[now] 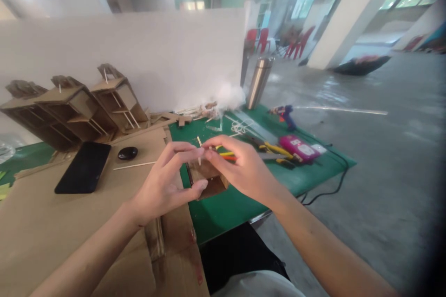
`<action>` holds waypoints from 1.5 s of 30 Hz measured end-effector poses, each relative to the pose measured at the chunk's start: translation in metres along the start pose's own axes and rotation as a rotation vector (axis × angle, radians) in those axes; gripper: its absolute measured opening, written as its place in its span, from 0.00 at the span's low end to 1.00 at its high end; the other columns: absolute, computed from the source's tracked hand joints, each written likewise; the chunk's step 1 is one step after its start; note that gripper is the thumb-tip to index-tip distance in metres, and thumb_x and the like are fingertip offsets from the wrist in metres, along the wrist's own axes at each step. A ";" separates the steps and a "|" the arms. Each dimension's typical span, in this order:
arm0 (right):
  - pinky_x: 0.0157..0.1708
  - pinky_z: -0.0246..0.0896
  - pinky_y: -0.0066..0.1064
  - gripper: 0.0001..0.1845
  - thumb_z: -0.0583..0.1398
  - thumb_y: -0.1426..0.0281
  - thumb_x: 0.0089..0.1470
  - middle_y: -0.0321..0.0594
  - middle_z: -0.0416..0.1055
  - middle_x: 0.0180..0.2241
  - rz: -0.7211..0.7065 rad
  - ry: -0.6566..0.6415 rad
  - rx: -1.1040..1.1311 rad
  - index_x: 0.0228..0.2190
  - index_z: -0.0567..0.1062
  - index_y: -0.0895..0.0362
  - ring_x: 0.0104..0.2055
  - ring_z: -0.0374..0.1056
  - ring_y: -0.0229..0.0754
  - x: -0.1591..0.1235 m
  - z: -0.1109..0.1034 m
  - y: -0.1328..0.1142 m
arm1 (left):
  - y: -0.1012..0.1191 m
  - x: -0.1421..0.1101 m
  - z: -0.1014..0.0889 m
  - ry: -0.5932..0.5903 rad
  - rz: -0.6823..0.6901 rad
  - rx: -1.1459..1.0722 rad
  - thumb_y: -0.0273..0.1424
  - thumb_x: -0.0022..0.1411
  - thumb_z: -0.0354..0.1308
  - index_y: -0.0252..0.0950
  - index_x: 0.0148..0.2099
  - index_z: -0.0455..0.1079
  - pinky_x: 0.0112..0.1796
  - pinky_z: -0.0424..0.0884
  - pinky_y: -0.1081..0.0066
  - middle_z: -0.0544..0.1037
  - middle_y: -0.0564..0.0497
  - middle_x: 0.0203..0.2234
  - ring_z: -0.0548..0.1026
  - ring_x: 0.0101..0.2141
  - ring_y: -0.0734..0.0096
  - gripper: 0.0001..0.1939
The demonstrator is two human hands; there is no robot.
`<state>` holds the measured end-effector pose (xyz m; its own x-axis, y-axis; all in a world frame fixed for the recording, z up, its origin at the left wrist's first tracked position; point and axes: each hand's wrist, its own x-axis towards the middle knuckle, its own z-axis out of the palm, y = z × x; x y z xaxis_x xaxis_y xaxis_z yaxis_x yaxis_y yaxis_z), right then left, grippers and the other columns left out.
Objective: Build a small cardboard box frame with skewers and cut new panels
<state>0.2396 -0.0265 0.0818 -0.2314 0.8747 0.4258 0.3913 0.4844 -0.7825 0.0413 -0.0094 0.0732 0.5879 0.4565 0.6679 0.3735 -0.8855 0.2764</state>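
Open on the green surface point(218, 220) nearest the body, right of the cardboard point(42, 222) and in front of the small box point(218, 187). Blocked to the right by pliers point(278, 150) and pink case point(300, 148); farther back by flask point(260, 83) and panel point(146, 55). Passable in front of the phone point(82, 168); walled off behind by cardboard frames point(120, 106).
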 end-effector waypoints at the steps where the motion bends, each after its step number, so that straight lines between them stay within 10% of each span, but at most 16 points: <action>1: 0.41 0.66 0.33 0.07 0.57 0.70 0.61 0.37 0.75 0.38 -0.009 0.008 -0.001 0.39 0.75 0.55 0.41 0.70 0.41 0.001 0.000 0.000 | 0.000 0.000 0.000 0.002 -0.001 -0.001 0.26 0.60 0.62 0.37 0.55 0.62 0.50 0.72 0.63 0.68 0.45 0.46 0.71 0.48 0.64 0.22; 45: 0.39 0.62 0.35 0.08 0.57 0.72 0.61 0.39 0.70 0.35 0.014 -0.051 -0.063 0.29 0.72 0.55 0.40 0.66 0.42 0.002 -0.011 -0.012 | -0.001 -0.007 -0.002 -0.072 -0.039 -0.052 0.28 0.67 0.51 0.40 0.59 0.59 0.51 0.67 0.54 0.69 0.42 0.50 0.68 0.53 0.56 0.19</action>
<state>0.2439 -0.0299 0.0967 -0.2704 0.8803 0.3899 0.4497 0.4736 -0.7573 0.0347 -0.0117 0.0696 0.6244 0.4943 0.6048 0.3604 -0.8693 0.3384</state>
